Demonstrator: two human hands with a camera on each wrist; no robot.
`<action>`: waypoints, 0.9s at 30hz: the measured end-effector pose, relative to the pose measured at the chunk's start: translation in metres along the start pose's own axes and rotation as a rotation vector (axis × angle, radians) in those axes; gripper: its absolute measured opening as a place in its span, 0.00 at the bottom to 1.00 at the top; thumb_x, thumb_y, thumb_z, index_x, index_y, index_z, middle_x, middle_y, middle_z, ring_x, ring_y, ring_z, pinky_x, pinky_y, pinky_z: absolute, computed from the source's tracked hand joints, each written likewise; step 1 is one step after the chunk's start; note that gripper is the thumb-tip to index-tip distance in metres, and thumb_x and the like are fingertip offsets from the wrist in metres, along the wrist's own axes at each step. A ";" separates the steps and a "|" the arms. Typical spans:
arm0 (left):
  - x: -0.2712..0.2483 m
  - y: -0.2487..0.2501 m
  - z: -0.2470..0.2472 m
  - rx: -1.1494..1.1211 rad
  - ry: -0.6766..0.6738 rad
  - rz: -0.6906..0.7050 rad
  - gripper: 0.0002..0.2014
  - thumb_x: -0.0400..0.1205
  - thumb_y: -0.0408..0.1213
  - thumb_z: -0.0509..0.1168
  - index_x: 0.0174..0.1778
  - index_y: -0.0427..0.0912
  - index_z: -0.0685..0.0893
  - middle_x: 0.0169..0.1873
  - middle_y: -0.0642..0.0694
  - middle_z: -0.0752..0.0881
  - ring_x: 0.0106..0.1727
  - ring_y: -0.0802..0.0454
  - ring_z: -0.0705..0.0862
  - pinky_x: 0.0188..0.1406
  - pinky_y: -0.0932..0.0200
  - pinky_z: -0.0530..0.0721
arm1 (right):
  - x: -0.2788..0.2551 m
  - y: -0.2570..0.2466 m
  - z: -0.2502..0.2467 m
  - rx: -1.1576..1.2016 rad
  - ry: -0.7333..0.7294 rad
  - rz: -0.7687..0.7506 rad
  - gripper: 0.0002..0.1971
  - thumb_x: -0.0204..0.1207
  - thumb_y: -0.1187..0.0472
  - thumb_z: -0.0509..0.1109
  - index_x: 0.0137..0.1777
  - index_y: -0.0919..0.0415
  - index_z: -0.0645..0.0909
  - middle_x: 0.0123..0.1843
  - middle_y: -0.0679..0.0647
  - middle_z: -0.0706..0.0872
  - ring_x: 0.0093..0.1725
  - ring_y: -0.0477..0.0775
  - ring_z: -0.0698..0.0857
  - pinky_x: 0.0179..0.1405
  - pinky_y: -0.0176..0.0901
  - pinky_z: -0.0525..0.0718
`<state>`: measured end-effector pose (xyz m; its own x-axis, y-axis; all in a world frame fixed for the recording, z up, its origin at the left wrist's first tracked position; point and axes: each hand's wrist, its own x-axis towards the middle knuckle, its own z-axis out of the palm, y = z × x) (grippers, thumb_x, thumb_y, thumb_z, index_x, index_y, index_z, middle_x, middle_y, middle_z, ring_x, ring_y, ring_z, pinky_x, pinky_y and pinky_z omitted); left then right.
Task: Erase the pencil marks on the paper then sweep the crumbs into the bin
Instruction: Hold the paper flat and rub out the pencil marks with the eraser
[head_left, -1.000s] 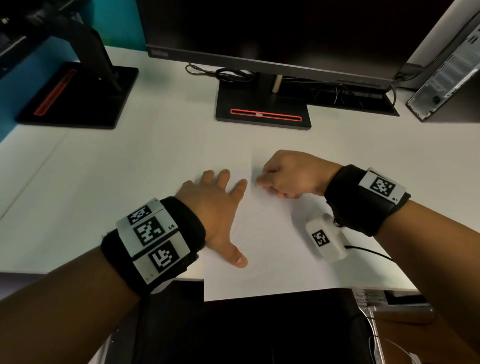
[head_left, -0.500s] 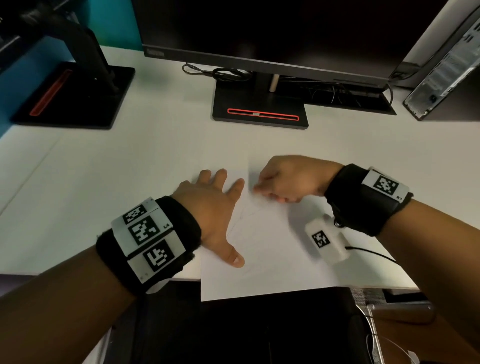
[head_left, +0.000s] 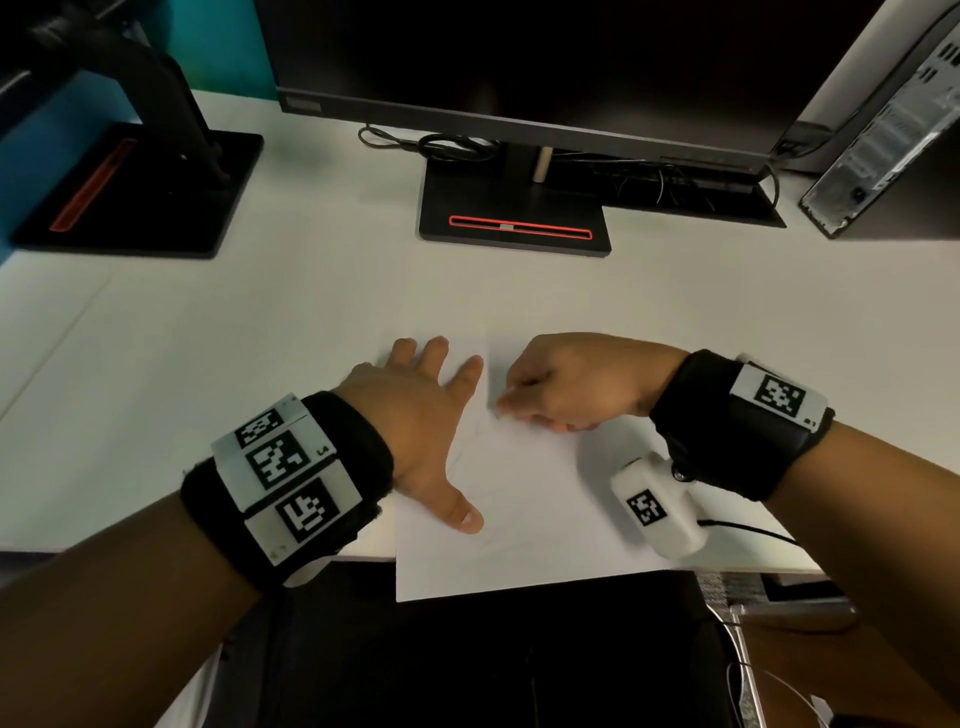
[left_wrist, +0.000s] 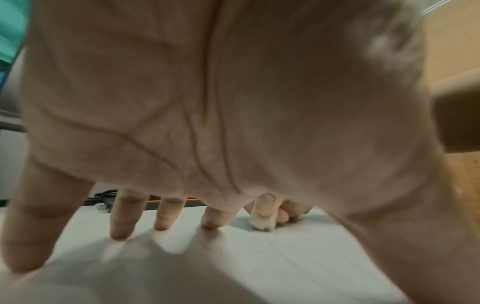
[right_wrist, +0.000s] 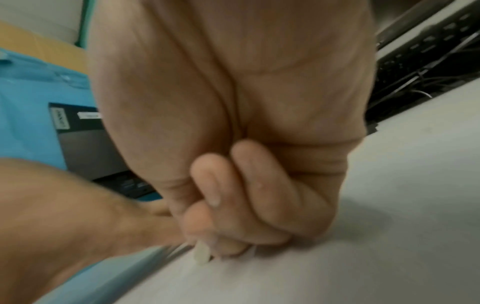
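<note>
On the white paper sheet (head_left: 545, 499), near its far-left corner, the right hand (head_left: 563, 384) pinches a white eraser (left_wrist: 262, 223) tip-down. Faint pencil marks (head_left: 467, 457) lie toward 6 o'clock of it (right hand nearer). The left hand (head_left: 415, 415), fingers spread flat, pins the sheet at 9 o'clock.

A: Desk (head_left: 218, 332) surface white. Dark monitor (head_left: 519, 57) at the back, its black stand base (head_left: 514, 218) carrying a red-outlined slot.

B: Confirmed. Second black stand base (head_left: 140, 192) far left, red strip on it too. Loose cables (head_left: 431, 143) behind the centre stand.

A: Computer tower (head_left: 893, 130) at far right, tilted in view. Teal wall (head_left: 223, 47) behind.
</note>
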<state>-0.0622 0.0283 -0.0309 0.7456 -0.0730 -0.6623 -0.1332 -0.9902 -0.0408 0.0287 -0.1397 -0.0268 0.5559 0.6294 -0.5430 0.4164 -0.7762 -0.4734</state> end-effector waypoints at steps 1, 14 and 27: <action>0.000 0.000 0.000 0.000 0.001 0.000 0.74 0.61 0.79 0.71 0.86 0.52 0.26 0.87 0.42 0.30 0.88 0.36 0.34 0.84 0.34 0.59 | 0.000 0.002 -0.002 0.024 0.010 0.016 0.19 0.83 0.50 0.66 0.33 0.61 0.80 0.26 0.53 0.79 0.23 0.51 0.73 0.24 0.38 0.76; -0.001 0.000 0.000 -0.002 -0.001 -0.004 0.74 0.62 0.79 0.71 0.86 0.52 0.26 0.87 0.42 0.30 0.88 0.37 0.34 0.84 0.34 0.58 | 0.003 0.006 -0.009 -0.082 0.130 0.012 0.21 0.83 0.49 0.64 0.30 0.59 0.79 0.24 0.50 0.80 0.24 0.52 0.75 0.33 0.46 0.80; 0.000 0.001 0.000 0.013 0.005 -0.004 0.74 0.62 0.80 0.71 0.86 0.52 0.26 0.87 0.42 0.31 0.88 0.37 0.35 0.83 0.35 0.62 | -0.012 0.006 0.005 -0.038 -0.035 -0.044 0.20 0.83 0.49 0.66 0.31 0.59 0.77 0.25 0.51 0.78 0.24 0.52 0.73 0.31 0.45 0.77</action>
<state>-0.0623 0.0277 -0.0313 0.7492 -0.0692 -0.6587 -0.1380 -0.9890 -0.0532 0.0204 -0.1517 -0.0264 0.5114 0.6631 -0.5466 0.4670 -0.7484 -0.4709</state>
